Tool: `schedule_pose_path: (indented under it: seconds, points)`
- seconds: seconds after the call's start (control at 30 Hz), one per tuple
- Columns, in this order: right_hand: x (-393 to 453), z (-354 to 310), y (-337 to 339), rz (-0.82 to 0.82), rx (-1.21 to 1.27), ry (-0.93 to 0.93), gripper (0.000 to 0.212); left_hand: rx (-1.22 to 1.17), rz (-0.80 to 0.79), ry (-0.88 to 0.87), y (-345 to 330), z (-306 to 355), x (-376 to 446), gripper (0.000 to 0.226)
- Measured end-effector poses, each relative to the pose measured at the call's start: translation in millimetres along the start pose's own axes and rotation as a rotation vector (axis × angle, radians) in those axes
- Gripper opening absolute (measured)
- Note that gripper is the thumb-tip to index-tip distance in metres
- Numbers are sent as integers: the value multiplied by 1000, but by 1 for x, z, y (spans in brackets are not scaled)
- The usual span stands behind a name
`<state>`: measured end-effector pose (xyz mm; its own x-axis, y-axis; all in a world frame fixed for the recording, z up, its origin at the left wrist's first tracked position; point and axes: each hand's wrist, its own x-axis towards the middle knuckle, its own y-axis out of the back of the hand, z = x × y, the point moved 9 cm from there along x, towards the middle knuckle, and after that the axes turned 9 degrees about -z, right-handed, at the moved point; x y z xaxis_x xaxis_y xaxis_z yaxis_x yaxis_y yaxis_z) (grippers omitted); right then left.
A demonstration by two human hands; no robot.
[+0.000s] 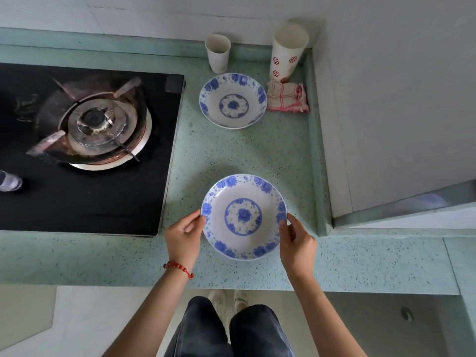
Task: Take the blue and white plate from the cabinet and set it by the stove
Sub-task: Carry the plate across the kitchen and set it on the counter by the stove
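Plate's basically at its spot, both hands on it

The round glossy blue and white floral plate (244,216) sits level between the left hand (183,238) and right hand (296,243), each grip pinched on an opposite rim edge, low over the speckled green stone desk (231,155), just right of the black glass gas stove (85,150). Can't tell if it's touching down yet. A matching second plate (233,100) lies farther back, well apart.

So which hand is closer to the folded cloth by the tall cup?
The right hand. It grips the near plate's right rim, below the cloth in the picture. The left hand grips the left rim, on the stove side, farther away.
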<state>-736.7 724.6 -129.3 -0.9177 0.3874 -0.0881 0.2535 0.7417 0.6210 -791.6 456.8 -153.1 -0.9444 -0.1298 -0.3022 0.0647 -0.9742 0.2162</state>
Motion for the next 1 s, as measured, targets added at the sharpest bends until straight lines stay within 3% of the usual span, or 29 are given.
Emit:
schedule_pose_path:
  seconds: [1.0]
  points:
    - [81,4,-16,-13,-53,-1,13,-56,1,10,-25,5,72,25]
